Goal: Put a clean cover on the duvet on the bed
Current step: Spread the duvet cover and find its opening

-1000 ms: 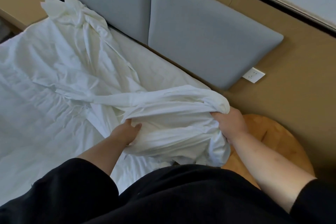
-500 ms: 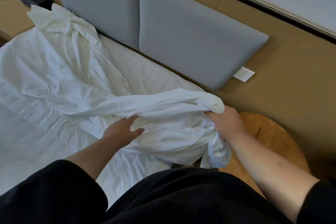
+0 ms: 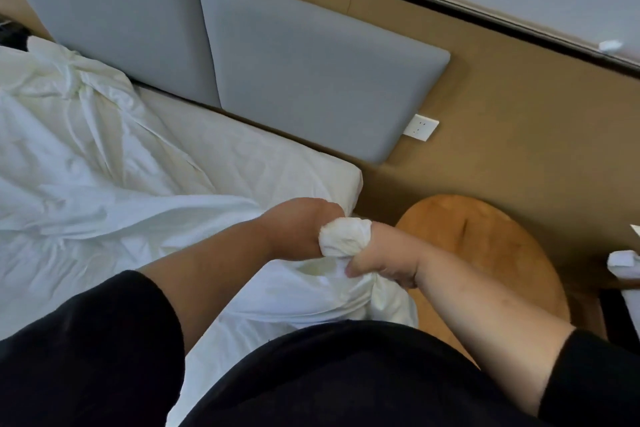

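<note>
Both my hands are clamped on the same bunched-up corner of the white duvet cover [image 3: 341,237], left hand [image 3: 298,229] and right hand [image 3: 384,260] touching either side of the wad, right at the bed [image 3: 284,163] corner by the grey headboard [image 3: 311,62]. Can't tell if the duvet's inside. The rest of it lies rumpled across the mattress, wooden stool [image 3: 485,246] just beside.

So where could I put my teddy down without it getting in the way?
The wooden table, right of the hands, shows bare top. The mattress strip between the grey headboard and the rumpled cover is also free. It is crowded at the bed's corner, where the left hand and right hand grip a bunched corner.
</note>
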The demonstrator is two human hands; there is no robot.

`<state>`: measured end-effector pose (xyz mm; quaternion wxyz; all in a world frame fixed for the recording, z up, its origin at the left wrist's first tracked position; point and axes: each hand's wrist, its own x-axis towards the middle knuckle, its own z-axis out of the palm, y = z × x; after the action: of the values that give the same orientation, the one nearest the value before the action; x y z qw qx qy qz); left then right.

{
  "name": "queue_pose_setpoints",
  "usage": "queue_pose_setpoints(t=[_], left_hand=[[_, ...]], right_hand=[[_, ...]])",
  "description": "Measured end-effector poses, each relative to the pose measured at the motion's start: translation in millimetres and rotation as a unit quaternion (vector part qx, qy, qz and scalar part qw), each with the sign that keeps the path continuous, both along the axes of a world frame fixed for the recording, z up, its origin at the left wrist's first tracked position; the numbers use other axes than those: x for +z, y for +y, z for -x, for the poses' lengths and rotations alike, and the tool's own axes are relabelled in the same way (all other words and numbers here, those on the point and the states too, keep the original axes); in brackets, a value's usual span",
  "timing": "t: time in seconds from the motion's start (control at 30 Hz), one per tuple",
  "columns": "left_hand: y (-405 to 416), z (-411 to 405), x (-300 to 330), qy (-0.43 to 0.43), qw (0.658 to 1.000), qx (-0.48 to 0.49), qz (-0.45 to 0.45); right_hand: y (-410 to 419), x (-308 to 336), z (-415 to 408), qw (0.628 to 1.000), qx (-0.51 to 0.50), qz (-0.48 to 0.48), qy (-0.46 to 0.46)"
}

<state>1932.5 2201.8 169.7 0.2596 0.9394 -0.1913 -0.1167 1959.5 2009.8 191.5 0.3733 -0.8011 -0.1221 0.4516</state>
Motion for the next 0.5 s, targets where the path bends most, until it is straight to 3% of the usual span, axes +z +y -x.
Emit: queue_pose_setpoints(t=[0.1,0.17,0.23,0.37,0.43,0.47,0.5], left_hand=[[8.3,-13.1,9.1,0.224,0.975,0.013,-0.01],[16.2,-18.9,11.6,0.389,0.921,0.023,-0.007],[23.7,-21.4,12.4,0.507,0.858,0.058,0.062],[41.7,-23.6,1.6,0.591,0.758,0.16,0.227],[44.7,-26.3,2.3,0.602,0.741,0.168,0.244],[43.6,-29.1,4.2,0.598,0.75,0.162,0.23],[41.2,-33.0,6.8,0.577,0.781,0.143,0.192]], right_hand=[[6.0,-8.1,5.3,0.991,0.037,0.107,-0.068],[12.5,-15.4,13.6,0.979,0.069,0.168,-0.09],[17.1,-23.5,23.7,0.96,0.088,0.208,-0.163],[6.4,-34.5,20.5,0.891,0.016,0.198,-0.408],[2.9,-40.7,12.7,0.915,-0.041,0.152,-0.372],[2.6,-43.4,10.5,0.94,-0.077,0.122,-0.308],[2.3,-44.9,9.5,0.961,-0.105,0.094,-0.24]])
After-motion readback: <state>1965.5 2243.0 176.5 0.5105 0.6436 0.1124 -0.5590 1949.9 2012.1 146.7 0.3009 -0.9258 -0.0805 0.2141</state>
